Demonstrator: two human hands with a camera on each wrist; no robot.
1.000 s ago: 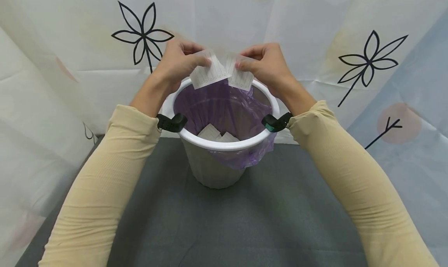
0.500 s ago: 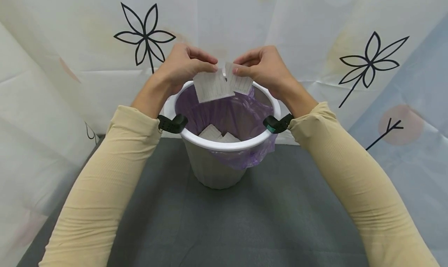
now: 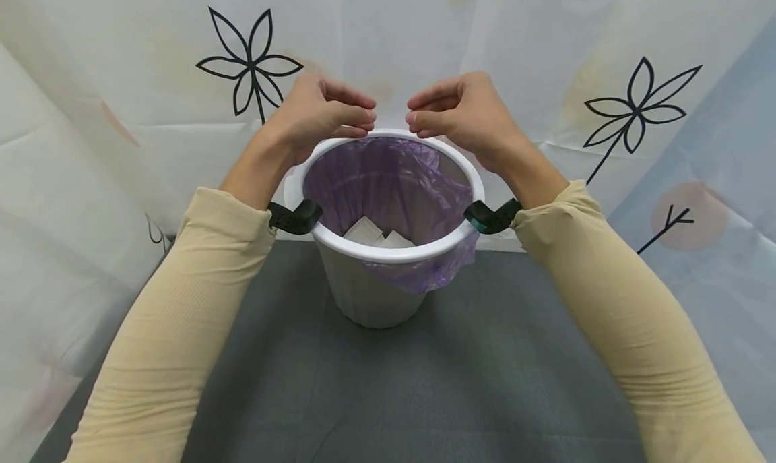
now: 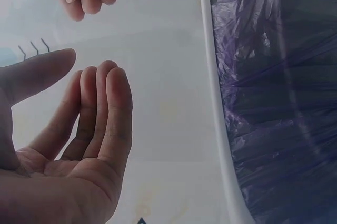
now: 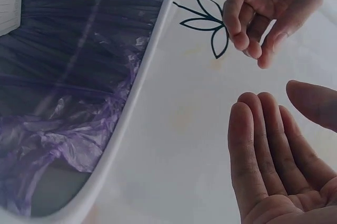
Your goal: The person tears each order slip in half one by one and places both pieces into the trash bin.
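Observation:
Both hands hover over the far rim of a white trash bin (image 3: 388, 254) lined with a thin purple bag (image 3: 394, 173). Nothing is between the fingers of my left hand (image 3: 318, 116); the left wrist view shows them extended, with the thumb apart. My right hand (image 3: 463, 112) is likewise free of anything, its fingers nearly straight in the right wrist view. A gap separates the two hands. Pieces of white paper (image 3: 364, 231) lie inside the bin, and lined paper (image 5: 8, 3) also shows at the corner of the right wrist view.
The bin stands on a dark grey cloth-covered table (image 3: 412, 389). Behind it hangs a pale curtain (image 3: 388, 32) with black flower outlines. Part of the purple bag hangs over the bin's front right rim. Black straps with cameras (image 3: 297, 217) sit at the wrists.
One second ago each hand pinched a piece of torn paper above the bin. Both pieces have been let go and have left the hands. The right hand has shifted slightly right.

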